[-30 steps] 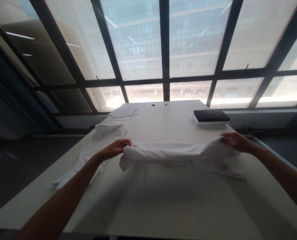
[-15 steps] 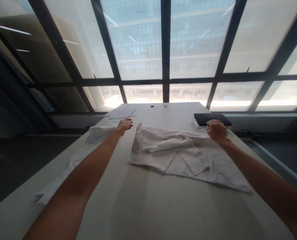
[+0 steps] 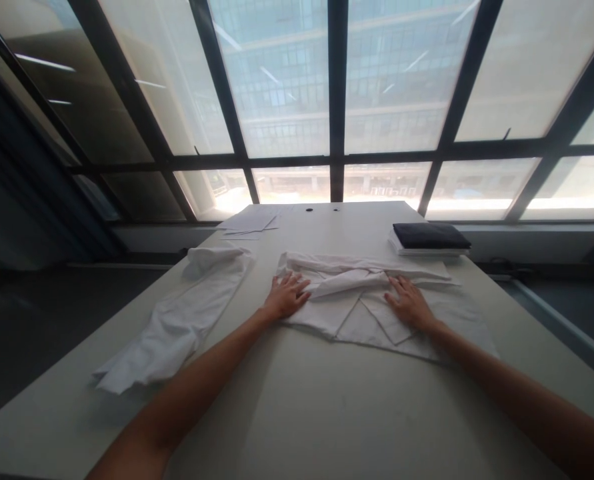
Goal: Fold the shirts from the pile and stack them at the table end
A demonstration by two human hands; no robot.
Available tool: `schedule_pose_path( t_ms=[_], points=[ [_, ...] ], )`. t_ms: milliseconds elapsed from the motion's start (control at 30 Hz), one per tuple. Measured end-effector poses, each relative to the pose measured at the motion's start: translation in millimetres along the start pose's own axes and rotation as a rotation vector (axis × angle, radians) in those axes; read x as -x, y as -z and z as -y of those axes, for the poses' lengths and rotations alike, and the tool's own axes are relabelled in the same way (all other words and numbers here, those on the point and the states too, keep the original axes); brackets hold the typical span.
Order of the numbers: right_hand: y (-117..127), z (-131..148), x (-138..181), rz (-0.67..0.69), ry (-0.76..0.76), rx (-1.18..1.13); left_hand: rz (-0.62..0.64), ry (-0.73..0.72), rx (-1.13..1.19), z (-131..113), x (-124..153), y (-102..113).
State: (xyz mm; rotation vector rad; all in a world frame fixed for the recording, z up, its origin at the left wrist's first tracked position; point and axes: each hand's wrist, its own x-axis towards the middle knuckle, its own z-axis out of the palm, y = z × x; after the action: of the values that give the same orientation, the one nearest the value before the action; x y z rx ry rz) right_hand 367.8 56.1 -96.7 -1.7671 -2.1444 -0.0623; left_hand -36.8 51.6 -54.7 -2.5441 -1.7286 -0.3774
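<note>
A white garment [image 3: 349, 310], partly folded and creased, lies across the middle of the white table [image 3: 357, 413]. My left hand [image 3: 287, 295] rests flat on its left part, fingers spread. On the garment's right half lies my right hand [image 3: 409, 303], palm down with the fingers apart. Between the two hands runs a loose fold of cloth, and below it a pointed flap, perhaps a collar or sleeve part. To the left of my left forearm, a second white cloth piece [image 3: 177, 320] lies rumpled along the table's left side.
A folded black cloth [image 3: 431, 235] sits on a white stack [image 3: 401, 251] at the table's right edge. Sheets of paper [image 3: 249, 222] lie at the far left. Large windows [image 3: 277, 80] stand behind the table, and a dark curtain [image 3: 31, 180] hangs at left.
Both hands have come nearer and inward, from raised above the table's far part down onto the garment. The garment's far right edge, previously at my right hand, now lies down.
</note>
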Motion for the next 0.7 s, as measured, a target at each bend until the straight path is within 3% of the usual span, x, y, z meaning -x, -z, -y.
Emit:
schedule_pose_path(
  t_ms=[200, 333, 500, 700],
  points=[
    [1.9, -9.7, 14.2, 0.052, 0.051, 0.019, 0.037, 0.096, 0.022, -22.3, 34.5, -5.4],
    [6.8, -25.5, 33.4, 0.067, 0.128, 0.020, -0.037, 0.072, 0.047, -35.8, 66.7, -3.1],
    [8.8, -35.3, 42.5, 0.028, 0.134, 0.012, -0.208, 0.081, 0.285, -10.6, 73.2, 21.4],
    [7.4, -34.2, 39.7, -0.019, 0.126, -0.003, -0.404, 0.422, 0.830, 29.2, 67.7, 34.1]
  ],
)
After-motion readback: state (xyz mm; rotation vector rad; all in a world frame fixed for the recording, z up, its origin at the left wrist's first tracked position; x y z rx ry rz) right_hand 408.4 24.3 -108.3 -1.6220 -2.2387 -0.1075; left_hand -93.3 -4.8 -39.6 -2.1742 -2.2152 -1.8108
